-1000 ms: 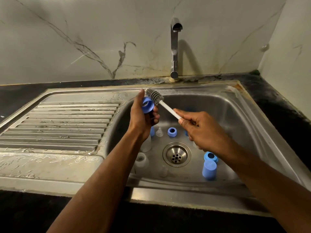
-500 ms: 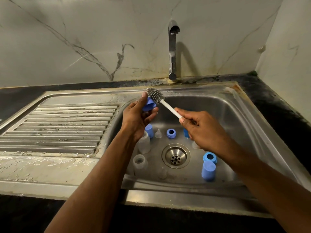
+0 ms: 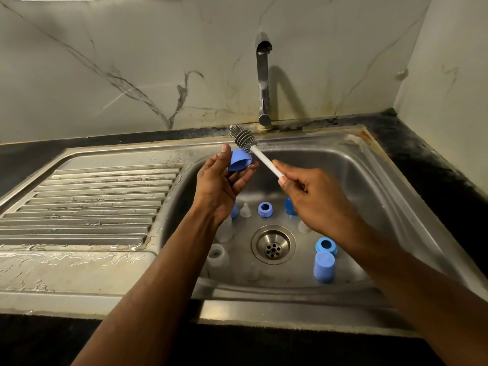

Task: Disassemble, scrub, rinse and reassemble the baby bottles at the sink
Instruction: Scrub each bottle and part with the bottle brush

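Left hand [image 3: 219, 186] holds blue cap [image 3: 239, 161]; right hand [image 3: 314, 199] pinches brush [image 3: 253, 149].

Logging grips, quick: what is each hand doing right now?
Left hand: holds a blue plastic bottle cap between thumb and fingers.
Right hand: grips the white handle of a grey bristle bottle brush.
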